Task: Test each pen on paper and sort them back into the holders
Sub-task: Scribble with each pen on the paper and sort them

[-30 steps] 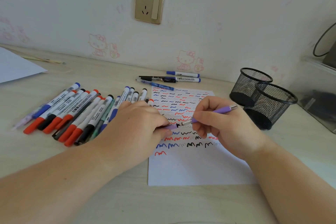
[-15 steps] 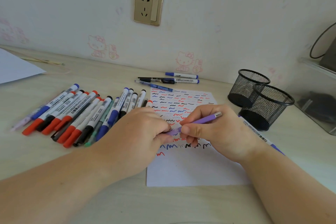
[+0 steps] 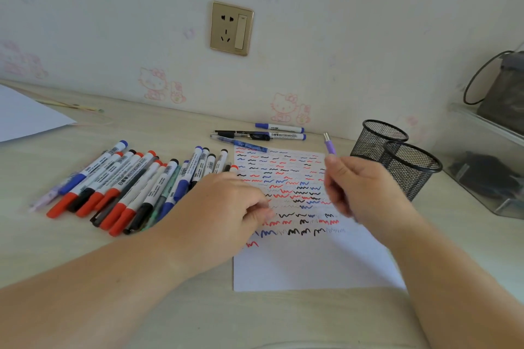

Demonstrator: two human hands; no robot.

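My right hand [image 3: 360,187] grips a purple pen [image 3: 329,146] nearly upright, its silver end pointing up, above the right side of the paper [image 3: 312,266]. The sheet is covered with red, blue and black squiggles. My left hand [image 3: 224,210] rests on the paper's left edge with fingers loosely curled and nothing visible in them. Two black mesh holders [image 3: 378,136] [image 3: 412,170] stand just right of the paper, close to the pen. A row of several red, blue and black markers [image 3: 127,187] lies to the left of my left hand.
Several more pens [image 3: 263,135] lie beyond the paper near the wall. A clear plastic box [image 3: 487,176] sits at the right edge, with a dark bag above it. Another white sheet [image 3: 25,115] lies at the far left. A socket [image 3: 231,28] is on the wall.
Both hands were together at the purple pen over the paper. Now they have separated: my right hand has lifted the pen upright toward the holders, and my left hand has let go.
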